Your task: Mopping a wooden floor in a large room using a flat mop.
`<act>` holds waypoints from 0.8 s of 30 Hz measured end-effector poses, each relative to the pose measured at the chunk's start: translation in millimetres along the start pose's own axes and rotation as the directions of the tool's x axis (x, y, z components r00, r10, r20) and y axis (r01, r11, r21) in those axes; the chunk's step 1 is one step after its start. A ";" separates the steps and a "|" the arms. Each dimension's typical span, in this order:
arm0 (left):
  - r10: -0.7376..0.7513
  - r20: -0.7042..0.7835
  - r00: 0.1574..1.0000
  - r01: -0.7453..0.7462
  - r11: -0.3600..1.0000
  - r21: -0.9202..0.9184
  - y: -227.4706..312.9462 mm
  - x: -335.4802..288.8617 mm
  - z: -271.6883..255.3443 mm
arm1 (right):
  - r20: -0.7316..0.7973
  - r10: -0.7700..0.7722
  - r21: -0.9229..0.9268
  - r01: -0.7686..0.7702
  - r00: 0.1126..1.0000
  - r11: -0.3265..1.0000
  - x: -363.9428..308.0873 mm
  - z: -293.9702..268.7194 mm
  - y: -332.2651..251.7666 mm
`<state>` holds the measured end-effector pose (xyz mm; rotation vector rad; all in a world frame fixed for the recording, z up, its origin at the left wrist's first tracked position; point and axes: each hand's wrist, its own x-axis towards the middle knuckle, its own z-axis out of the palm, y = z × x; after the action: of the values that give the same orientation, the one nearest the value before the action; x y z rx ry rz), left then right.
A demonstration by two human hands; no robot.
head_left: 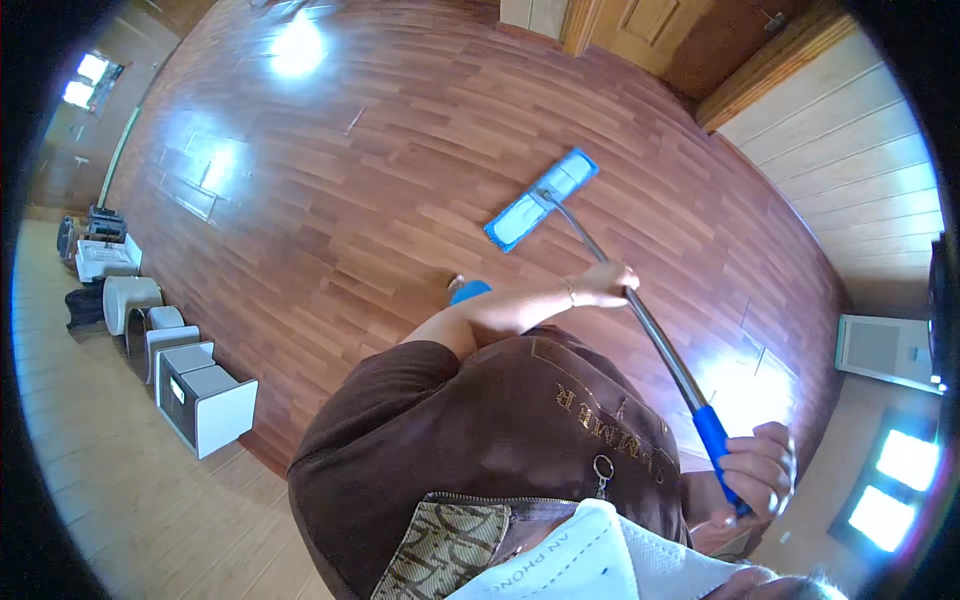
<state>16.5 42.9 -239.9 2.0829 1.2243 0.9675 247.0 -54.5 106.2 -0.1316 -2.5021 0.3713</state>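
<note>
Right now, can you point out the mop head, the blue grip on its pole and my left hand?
Mop head (532, 208): head view, on its flat top, near the middle.
Blue grip (712, 437): head view, on its uncovered stretch.
Left hand (604, 284): head view, on the back of the hand.

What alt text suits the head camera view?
A blue flat mop is on a brown floor, held by a person's left hand on its metal pole and right hand on its blue grip; boxy pale items stand at left.
</note>
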 end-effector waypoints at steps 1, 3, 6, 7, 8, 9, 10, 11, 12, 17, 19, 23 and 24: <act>-0.010 0.055 0.998 0.013 0.998 -0.065 14.1 -0.6 8.6 | -0.053 -0.072 -0.050 0.069 0.996 0.996 -12.3 -7.7 -2.1; 0.241 0.004 0.971 -0.240 0.970 -0.037 31.6 0.5 33.2 | -0.140 -0.096 -0.127 0.079 0.985 0.989 -29.6 -21.8 -18.7; 0.115 0.237 0.965 -0.099 0.992 -0.078 50.8 -8.3 44.3 | -0.267 -0.055 -0.212 -0.003 0.962 0.977 -49.7 -23.5 -39.8; 0.137 0.241 0.961 -0.124 0.990 -0.068 50.4 -14.9 50.1 | -0.304 -0.060 -0.171 0.007 0.951 0.985 -61.1 -24.1 -40.5; 0.142 0.241 0.960 -0.134 0.990 -0.053 63.6 -21.9 33.6 | -0.338 -0.064 -0.116 0.026 0.939 0.993 -69.7 -24.1 -38.3; 0.031 0.426 0.904 0.024 0.992 -0.123 75.0 -27.3 12.9 | -0.260 -0.002 -0.082 -0.020 0.966 0.996 -74.5 -30.8 -38.8; 0.028 0.423 0.906 0.027 0.992 -0.123 72.5 -31.2 16.0 | -0.257 -0.004 -0.079 -0.016 0.966 0.997 -77.9 -31.3 -36.6; 0.023 0.344 0.939 -0.009 0.999 -0.043 71.9 -38.2 18.3 | -0.273 -0.045 -0.040 0.035 0.961 0.999 -80.7 -28.3 -27.5; 0.023 0.263 0.964 -0.036 0.998 0.043 70.2 -43.6 19.5 | -0.291 -0.085 0.001 0.089 0.953 0.996 -82.9 -26.3 -19.3; -0.196 0.000 0.981 0.196 0.979 0.058 40.6 -63.9 8.0 | -0.273 -0.093 0.278 0.171 0.958 0.945 -61.0 -7.5 34.5; -0.284 -0.109 0.953 0.291 0.955 0.051 32.9 -77.1 -6.0 | -0.388 -0.064 0.401 0.231 0.919 0.887 -47.4 20.2 50.2; -0.395 -0.305 0.867 0.436 0.896 0.081 -2.5 -124.1 -35.4 | -0.383 -0.104 0.607 0.334 0.918 0.721 -6.9 72.4 70.5; -0.368 -0.375 0.851 0.439 0.890 0.123 -6.3 -133.8 -44.6 | -0.355 -0.088 0.632 0.308 0.931 0.711 9.5 83.4 65.6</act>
<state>-66.6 -69.6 -259.3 1.7235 1.9272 1.0612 191.6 -9.6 27.0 0.3591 -1.9027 1.0657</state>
